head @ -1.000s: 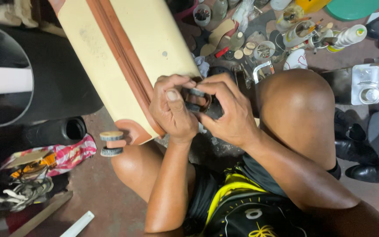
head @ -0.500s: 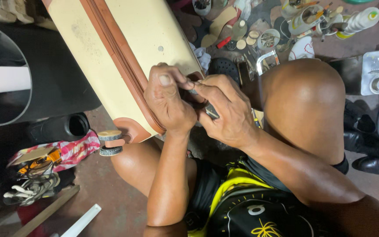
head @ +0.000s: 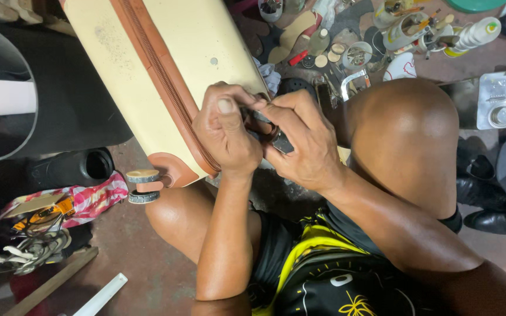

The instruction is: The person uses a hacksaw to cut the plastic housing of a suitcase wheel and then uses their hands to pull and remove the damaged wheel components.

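A cream suitcase [head: 206,47] with a brown zipper band lies tilted across my lap, its corner low near my knees. My left hand [head: 226,131] grips that corner, fingers curled over the edge. My right hand [head: 300,143] presses against it from the right and pinches a small dark metal tool or part [head: 281,142] at the corner. What lies under my fingers is hidden. A twin wheel [head: 142,185] on a brown bracket sticks out at the suitcase's other low corner, left of my left hand.
Tins, jars, a white bottle [head: 475,34], shoe soles and small tools litter the floor beyond my knee. Black shoes [head: 499,193] lie at the right. A black cylinder [head: 71,169], a striped bag [head: 83,202] and wooden sticks [head: 54,281] sit at the left.
The view has moved closer to the suitcase corner. Both hands stay at the corner, and my right hand has shifted the dark part slightly against it.
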